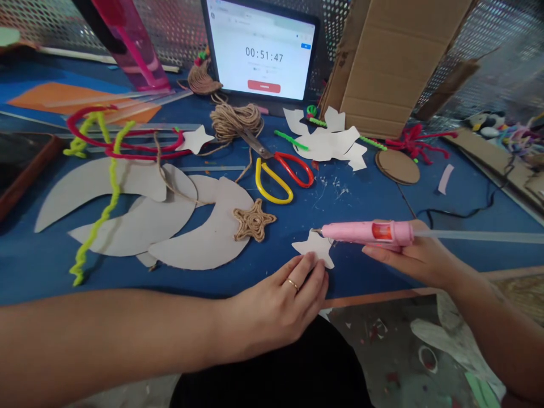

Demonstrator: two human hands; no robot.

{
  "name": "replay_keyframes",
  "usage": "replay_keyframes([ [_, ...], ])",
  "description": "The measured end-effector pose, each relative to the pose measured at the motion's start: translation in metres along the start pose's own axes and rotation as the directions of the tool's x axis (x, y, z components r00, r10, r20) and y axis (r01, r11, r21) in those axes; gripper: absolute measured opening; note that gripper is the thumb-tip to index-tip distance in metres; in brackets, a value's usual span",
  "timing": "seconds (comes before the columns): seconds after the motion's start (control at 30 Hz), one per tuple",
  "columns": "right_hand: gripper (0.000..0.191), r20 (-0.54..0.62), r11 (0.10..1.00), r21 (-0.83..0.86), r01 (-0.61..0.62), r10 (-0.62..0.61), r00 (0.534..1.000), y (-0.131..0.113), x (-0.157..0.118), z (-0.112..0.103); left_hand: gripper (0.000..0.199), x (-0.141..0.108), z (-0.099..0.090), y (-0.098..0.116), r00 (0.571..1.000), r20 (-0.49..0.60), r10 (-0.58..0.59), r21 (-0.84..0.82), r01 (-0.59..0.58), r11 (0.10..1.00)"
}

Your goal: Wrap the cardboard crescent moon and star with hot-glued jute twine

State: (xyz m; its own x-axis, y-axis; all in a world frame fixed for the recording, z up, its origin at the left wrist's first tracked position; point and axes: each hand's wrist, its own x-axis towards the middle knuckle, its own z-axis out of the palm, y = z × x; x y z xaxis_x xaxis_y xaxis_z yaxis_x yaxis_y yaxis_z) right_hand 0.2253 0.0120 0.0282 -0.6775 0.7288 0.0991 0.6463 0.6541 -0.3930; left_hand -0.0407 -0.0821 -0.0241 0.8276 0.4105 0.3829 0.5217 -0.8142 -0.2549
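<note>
A pink hot glue gun (pixel 361 232) with a long clear glue stick in its back is gripped in my right hand (pixel 420 252). Its metal nozzle meets the upper point of a small white star (pixel 313 245). My left hand (pixel 293 289), a ring on one finger, holds that star near the table's front edge, fingers together over its lower part. Left of it, a star wrapped in twine (pixel 254 220) rests against a grey crescent cutout (pixel 204 243). Scissors (pixel 272 164) with one yellow and one red handle lie open behind the stars.
Behind stand a tablet (pixel 261 51) showing a timer, a twine bundle (pixel 236 120) and a cardboard box (pixel 386 62). White cutouts (pixel 329 141) and cardboard discs (pixel 397 166) lie right of the scissors. A yellow-green pipe cleaner (pixel 97 232) crosses the crescents. A black cable (pixel 463 214) runs at right.
</note>
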Motion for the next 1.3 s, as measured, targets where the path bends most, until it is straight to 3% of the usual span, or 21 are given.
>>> replay_keyframes([
  [0.3, 0.026, 0.028, 0.999, 0.016, -0.043, 0.043, 0.999, -0.009, 0.001, -0.002, 0.041, 0.001, 0.002, -0.001, 1.000, -0.024, 0.008, -0.015, -0.008, 1.000],
  [0.77, 0.025, 0.034, 0.999, 0.046, -0.001, -0.001, 0.999, -0.014, -0.001, -0.004, 0.040, 0.001, 0.000, 0.000, 1.000, -0.019, 0.007, -0.032, -0.008, 0.999],
  [0.97, 0.024, 0.082, 0.998, 0.048, -0.050, 0.046, 0.996, -0.013, 0.000, -0.005, 0.040, 0.001, 0.001, 0.000, 1.000, -0.005, 0.003, -0.025, -0.003, 1.000],
  [1.3, 0.030, 0.085, 0.999, 0.045, -0.006, 0.002, 0.996, -0.020, -0.004, -0.010, 0.041, 0.002, 0.000, -0.001, 1.000, -0.027, 0.004, -0.020, -0.004, 1.000],
])
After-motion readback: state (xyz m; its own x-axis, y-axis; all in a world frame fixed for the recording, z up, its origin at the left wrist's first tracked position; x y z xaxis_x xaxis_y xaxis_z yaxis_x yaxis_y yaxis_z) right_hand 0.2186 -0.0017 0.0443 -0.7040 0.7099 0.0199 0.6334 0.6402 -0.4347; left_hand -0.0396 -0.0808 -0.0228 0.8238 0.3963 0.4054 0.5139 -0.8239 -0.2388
